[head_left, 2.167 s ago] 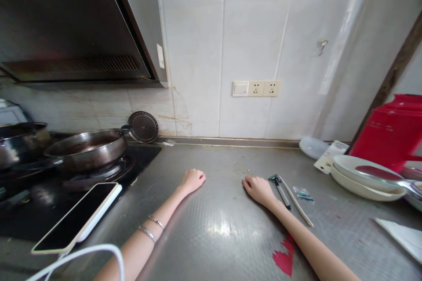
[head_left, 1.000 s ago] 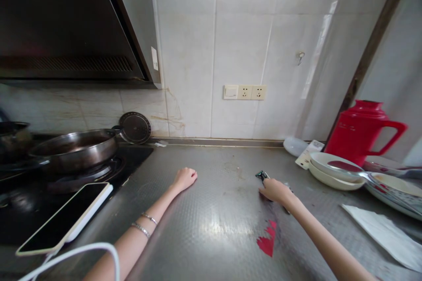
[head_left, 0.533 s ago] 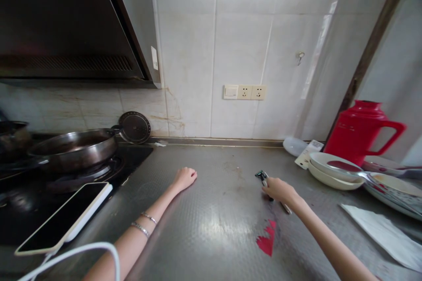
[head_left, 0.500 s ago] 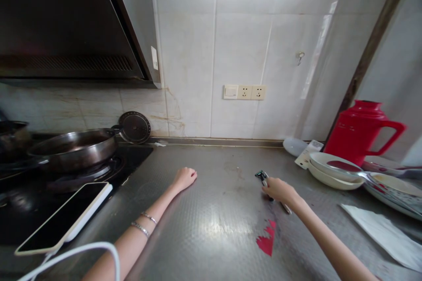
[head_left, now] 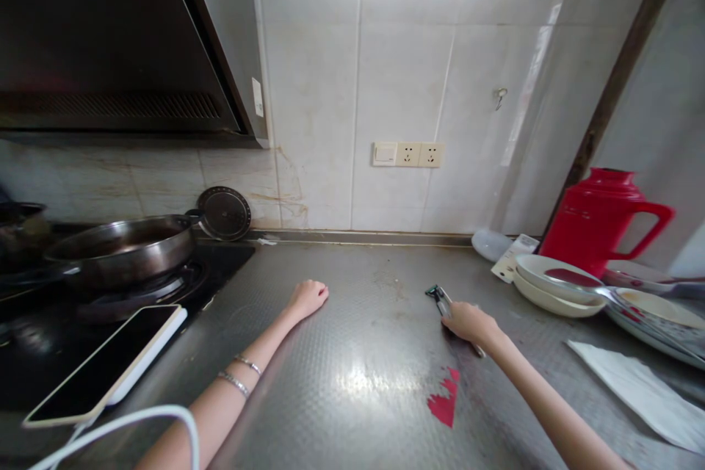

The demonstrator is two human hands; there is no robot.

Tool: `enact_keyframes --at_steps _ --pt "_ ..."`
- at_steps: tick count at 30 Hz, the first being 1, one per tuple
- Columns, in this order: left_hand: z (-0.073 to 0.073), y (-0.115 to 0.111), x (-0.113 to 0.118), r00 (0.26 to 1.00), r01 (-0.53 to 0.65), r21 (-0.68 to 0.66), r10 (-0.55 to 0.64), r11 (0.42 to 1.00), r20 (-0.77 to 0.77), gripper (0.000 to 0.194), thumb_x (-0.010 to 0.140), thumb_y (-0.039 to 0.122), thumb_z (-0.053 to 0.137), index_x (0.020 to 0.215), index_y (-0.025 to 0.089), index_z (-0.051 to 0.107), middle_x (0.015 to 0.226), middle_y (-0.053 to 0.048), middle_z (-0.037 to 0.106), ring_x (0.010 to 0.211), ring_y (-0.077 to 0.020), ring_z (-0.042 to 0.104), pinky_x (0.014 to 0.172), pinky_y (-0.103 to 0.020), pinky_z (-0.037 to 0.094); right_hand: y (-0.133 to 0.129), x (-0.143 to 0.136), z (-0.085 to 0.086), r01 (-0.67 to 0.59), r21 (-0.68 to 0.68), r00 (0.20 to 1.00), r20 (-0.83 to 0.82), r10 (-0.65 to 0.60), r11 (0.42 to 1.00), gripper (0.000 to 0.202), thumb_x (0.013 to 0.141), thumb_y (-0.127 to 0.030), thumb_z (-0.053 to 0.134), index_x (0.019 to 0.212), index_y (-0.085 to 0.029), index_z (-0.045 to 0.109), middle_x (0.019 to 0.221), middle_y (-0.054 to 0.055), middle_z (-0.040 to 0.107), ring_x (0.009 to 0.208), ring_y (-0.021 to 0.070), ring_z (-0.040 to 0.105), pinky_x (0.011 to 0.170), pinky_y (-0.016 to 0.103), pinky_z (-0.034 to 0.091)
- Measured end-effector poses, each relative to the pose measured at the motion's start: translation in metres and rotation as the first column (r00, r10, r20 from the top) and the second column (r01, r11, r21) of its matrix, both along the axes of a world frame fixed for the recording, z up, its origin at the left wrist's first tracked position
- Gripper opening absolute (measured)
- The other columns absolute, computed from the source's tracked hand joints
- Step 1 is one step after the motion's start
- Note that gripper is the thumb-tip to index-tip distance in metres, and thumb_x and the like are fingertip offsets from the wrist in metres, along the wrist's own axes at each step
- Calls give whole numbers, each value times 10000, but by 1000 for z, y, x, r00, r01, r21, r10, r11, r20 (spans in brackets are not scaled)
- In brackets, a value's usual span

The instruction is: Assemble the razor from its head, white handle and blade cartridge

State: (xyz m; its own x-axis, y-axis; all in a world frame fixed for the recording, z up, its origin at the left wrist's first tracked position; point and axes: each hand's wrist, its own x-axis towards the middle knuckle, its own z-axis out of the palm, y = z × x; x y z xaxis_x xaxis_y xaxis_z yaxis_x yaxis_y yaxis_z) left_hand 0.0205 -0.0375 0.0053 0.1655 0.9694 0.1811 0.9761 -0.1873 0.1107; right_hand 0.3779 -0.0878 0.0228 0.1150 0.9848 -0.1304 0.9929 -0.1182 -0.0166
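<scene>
My left hand rests on the metal counter as a loose fist, with nothing visible in it. Two silver bracelets circle that wrist. On the right, my right hand is closed over the handle of a slim peeler lying on the counter. The peeler's dark greenish head points away to the back left. A thin silver strip shows beside it, and a silver end sticks out under the palm; I cannot tell whether these belong to it. Most of the right fingers are hidden. Nearer me lies a torn red scrap.
At left, a steel pan sits on the black stove, below the range hood. A phone with a white cable lies in front. At right stand a red thermos, white bowls, plates and a white paper sheet.
My right hand has shifted slightly back to the right along the peeler, leaving more of its handle showing. The left hand stays put.
</scene>
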Motion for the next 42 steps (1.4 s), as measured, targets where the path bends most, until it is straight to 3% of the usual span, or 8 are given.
enact_keyframes --at_steps 8,13,17,21,25,31,37,42 --pt "1 0 1 1000 3 13 -4 1000 7 384 846 346 338 748 204 681 845 -78 694 799 -194 624 644 -253 377 -2 -3 0 -25 4 999 25 25 1000 337 786 -284 405 943 -116 652 998 193 648 907 318 619 658 366 456" --pt "-1 0 -1 1000 16 47 -17 999 21 393 846 343 325 727 202 672 812 -78 691 749 -187 615 615 -246 351 -10 -8 0 -35 97 999 16 33 995 361 806 -315 362 859 -115 659 924 188 663 844 303 634 618 333 448" --pt "-1 0 1 988 -55 150 33 987 149 433 852 361 296 664 179 641 696 -68 663 621 -147 555 559 -238 299 -17 -19 8 -41 206 999 12 39 978 360 814 -335 357 793 -135 656 883 171 670 805 269 640 600 292 428" --pt "7 -2 23 939 -29 156 -26 987 342 422 806 396 360 520 154 554 513 -12 548 500 -100 422 511 -232 240 -24 -44 20 -84 292 996 24 81 953 353 827 -357 364 771 -147 643 829 145 675 773 254 645 600 281 415" --pt "20 -9 61 825 195 27 -178 981 536 486 762 512 391 490 135 533 420 23 433 453 -91 386 490 -224 239 -35 -82 29 -182 350 983 54 174 919 326 840 -340 365 802 -157 631 793 125 676 751 243 647 600 278 415" --pt "24 -21 97 721 310 -87 -175 947 670 501 731 549 408 530 120 572 394 35 414 422 -92 396 470 -221 270 -53 -126 33 -308 406 950 90 298 860 282 847 -299 372 859 -160 617 759 118 673 714 234 651 591 264 415" --pt "19 -22 99 828 197 -78 -123 977 547 397 738 405 426 527 113 594 414 34 412 467 -91 407 470 -208 270 -56 -139 28 -329 414 942 77 328 848 261 856 -266 366 864 -151 600 763 126 675 713 230 655 598 258 426" --pt "20 -15 95 900 133 -161 -50 978 434 314 727 283 415 571 104 621 473 -6 505 506 -111 460 477 -213 290 -60 -139 24 -340 367 937 53 346 866 318 862 -367 369 869 -146 597 778 134 675 732 246 655 598 276 438"
